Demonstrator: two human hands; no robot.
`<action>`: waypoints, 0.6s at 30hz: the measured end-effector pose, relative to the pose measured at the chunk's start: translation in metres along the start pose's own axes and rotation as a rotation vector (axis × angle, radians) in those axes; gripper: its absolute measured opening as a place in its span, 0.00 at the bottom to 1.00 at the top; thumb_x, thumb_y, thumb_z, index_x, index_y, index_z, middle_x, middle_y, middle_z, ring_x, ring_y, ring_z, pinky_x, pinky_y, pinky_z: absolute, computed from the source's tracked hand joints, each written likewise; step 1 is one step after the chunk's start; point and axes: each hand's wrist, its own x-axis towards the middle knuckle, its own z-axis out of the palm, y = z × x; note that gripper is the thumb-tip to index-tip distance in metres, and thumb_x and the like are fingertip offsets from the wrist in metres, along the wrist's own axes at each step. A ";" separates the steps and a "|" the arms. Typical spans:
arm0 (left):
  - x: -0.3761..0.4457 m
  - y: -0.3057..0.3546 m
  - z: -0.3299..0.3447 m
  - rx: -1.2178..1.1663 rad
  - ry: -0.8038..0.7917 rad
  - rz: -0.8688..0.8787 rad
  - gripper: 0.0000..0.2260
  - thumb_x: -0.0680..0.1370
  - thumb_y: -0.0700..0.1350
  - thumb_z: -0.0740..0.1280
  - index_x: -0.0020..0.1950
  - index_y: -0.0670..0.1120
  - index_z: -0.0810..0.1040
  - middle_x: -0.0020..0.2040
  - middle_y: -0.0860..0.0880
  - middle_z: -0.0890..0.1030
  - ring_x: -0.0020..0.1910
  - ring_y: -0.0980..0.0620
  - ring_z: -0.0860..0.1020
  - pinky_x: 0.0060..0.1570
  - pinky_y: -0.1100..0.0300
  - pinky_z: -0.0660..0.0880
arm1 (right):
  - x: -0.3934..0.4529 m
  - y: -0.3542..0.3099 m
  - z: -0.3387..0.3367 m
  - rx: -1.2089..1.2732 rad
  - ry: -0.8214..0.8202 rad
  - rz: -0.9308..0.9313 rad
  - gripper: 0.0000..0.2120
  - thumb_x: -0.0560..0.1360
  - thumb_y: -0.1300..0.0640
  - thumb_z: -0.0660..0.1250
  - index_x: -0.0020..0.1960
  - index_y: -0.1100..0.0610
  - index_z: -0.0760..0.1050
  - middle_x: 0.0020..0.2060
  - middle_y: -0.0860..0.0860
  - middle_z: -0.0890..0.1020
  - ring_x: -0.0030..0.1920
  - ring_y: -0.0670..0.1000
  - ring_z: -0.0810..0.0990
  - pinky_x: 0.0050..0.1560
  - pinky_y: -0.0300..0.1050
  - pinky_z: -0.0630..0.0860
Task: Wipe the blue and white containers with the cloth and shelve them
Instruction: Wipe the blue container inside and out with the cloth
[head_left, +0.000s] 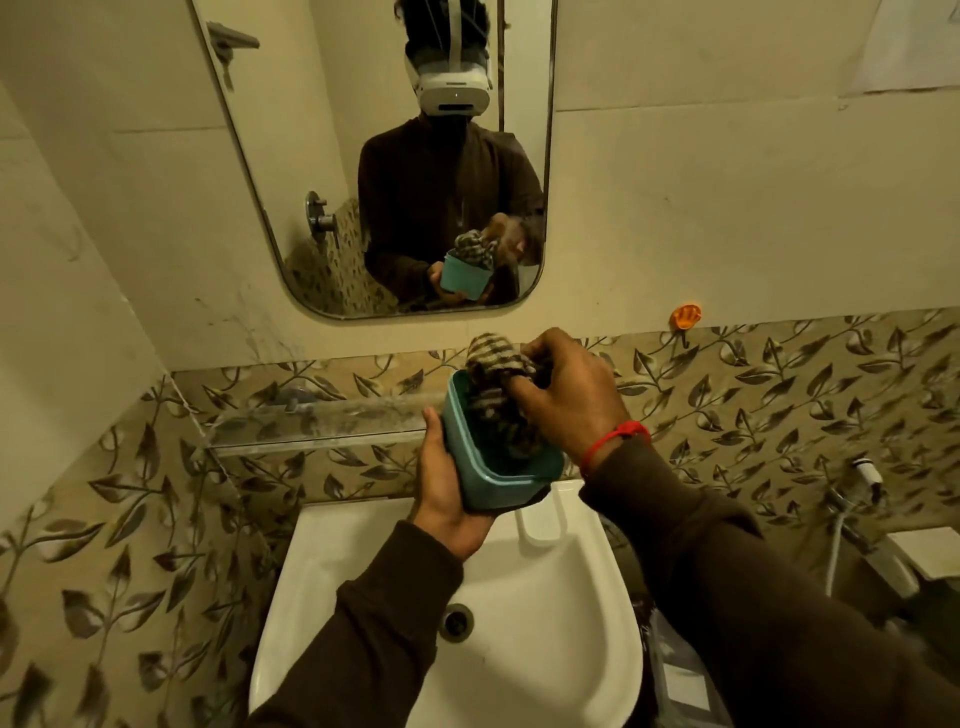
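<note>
Our right hand grips the cloth, stuffed inside the blue container. Our left hand cups the container from below, over the sink, below the mirror.

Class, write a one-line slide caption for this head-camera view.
Left hand holds a blue container over the sink while the right hand wipes inside with a striped cloth.

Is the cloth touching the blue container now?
Touching. The head view shows the right hand pushing the cloth down inside the blue container, against its inner wall.
</note>
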 end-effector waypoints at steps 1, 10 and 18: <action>0.000 -0.004 0.002 0.005 0.006 0.001 0.32 0.78 0.72 0.49 0.69 0.54 0.77 0.62 0.39 0.84 0.61 0.35 0.81 0.45 0.41 0.83 | 0.001 -0.001 0.001 -0.092 -0.046 -0.005 0.10 0.72 0.53 0.70 0.49 0.46 0.71 0.44 0.46 0.78 0.47 0.50 0.77 0.47 0.49 0.80; -0.003 0.000 0.005 0.017 -0.006 -0.001 0.31 0.79 0.70 0.53 0.65 0.49 0.80 0.60 0.37 0.85 0.55 0.37 0.85 0.47 0.40 0.82 | -0.004 -0.008 -0.012 -0.185 -0.494 -0.331 0.09 0.73 0.60 0.68 0.49 0.48 0.72 0.47 0.46 0.80 0.52 0.51 0.78 0.58 0.60 0.75; -0.005 0.009 0.008 0.067 -0.066 -0.080 0.34 0.78 0.71 0.54 0.67 0.47 0.78 0.55 0.36 0.86 0.49 0.36 0.86 0.44 0.40 0.82 | 0.000 -0.002 -0.023 -0.381 -0.381 -0.724 0.09 0.71 0.56 0.71 0.50 0.50 0.76 0.48 0.48 0.82 0.50 0.51 0.80 0.54 0.56 0.72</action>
